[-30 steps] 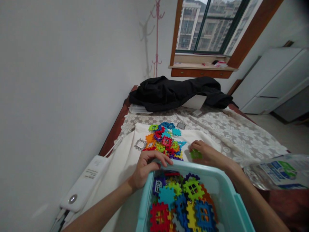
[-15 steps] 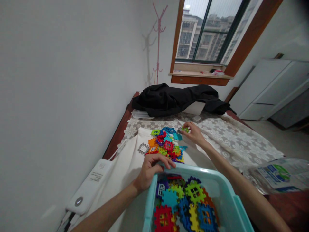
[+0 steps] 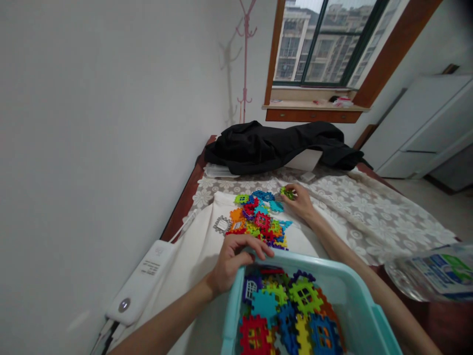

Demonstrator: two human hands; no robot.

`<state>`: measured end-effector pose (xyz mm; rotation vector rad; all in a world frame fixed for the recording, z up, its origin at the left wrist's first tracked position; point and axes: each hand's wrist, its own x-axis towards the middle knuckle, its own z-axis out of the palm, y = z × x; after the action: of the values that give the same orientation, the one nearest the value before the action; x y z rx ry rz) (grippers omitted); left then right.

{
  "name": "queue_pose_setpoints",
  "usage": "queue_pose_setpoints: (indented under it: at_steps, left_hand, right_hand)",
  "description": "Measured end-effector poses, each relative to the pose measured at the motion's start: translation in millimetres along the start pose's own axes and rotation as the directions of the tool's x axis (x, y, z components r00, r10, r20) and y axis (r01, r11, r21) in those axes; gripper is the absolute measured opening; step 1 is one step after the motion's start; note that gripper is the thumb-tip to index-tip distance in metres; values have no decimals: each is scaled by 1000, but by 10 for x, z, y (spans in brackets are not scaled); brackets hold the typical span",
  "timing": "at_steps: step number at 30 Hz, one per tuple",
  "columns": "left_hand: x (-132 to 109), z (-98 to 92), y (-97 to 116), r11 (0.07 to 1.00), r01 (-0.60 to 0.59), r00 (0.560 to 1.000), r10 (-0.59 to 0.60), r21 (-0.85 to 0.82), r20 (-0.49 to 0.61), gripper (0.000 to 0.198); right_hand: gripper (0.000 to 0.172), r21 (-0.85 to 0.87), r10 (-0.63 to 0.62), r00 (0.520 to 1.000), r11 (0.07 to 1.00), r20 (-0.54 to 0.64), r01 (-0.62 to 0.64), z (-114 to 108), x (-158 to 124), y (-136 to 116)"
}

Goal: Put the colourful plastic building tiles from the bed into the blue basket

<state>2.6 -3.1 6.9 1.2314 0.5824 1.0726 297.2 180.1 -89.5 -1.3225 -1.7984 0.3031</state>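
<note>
My left hand (image 3: 236, 261) is closed over the near-left corner of the far rim of a light teal plastic bin (image 3: 325, 266). Inside the bin lie colourful toothed plastic building blocks, among them a red window block (image 3: 254, 335) and a lime green one (image 3: 305, 296). Past the bin, my right hand (image 3: 300, 201) pinches a lime green building block (image 3: 287, 193) just above the cloth. Left of that hand spreads a pile of blocks (image 3: 262, 219) in red, orange, blue and green. A grey block (image 3: 222, 225) lies at the pile's left edge.
A white power strip (image 3: 142, 281) with cables lies along the wall at left. Black clothing (image 3: 273, 148) is heaped across the far end over a white box. At right is a clear plastic package (image 3: 432, 271), with patterned lace cloth (image 3: 384, 207) beyond it.
The view has shifted slightly, so most things sit a little further right. My right hand still pinches the green block, now turned in the fingers; my left hand keeps its hold on the bin.
</note>
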Motion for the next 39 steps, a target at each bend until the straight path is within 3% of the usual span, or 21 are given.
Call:
queue_pose_setpoints:
  at_steps: [3, 6, 8, 16, 24, 33, 39]
  left_hand:
    - [-5, 10, 16, 1000, 11, 1000, -11, 12, -12, 22]
    - [-15, 13, 14, 1000, 15, 1000, -14, 25, -20, 22]
    - [-20, 8, 8, 999, 13, 1000, -13, 31, -23, 22]
    - [-14, -18, -7, 999, 17, 1000, -16, 49, -17, 22]
    - [-19, -19, -13, 999, 6, 1000, -6, 38, -13, 22]
    - [-13, 4, 7, 999, 14, 1000, -13, 37, -15, 22]
    - [-11, -13, -7, 999, 7, 1000, -6, 38, -6, 22]
  right_hand:
    - [28, 165, -52, 995, 986, 85, 37, -35, -58, -139]
    - [29, 124, -190, 938, 979, 289, 160, -32, -107, -209]
    - [31, 78, -254, 899, 967, 356, 242, -12, -116, -205]
    - [33, 60, -273, 889, 961, 368, 270, 46, -128, -90]
    - [36, 174, -167, 966, 976, 198, 133, 98, -89, -147]
    - [27, 73, -362, 858, 930, 365, 361, 69, -118, -271]
    - [21, 73, -371, 867, 927, 333, 369, 70, -127, -276]
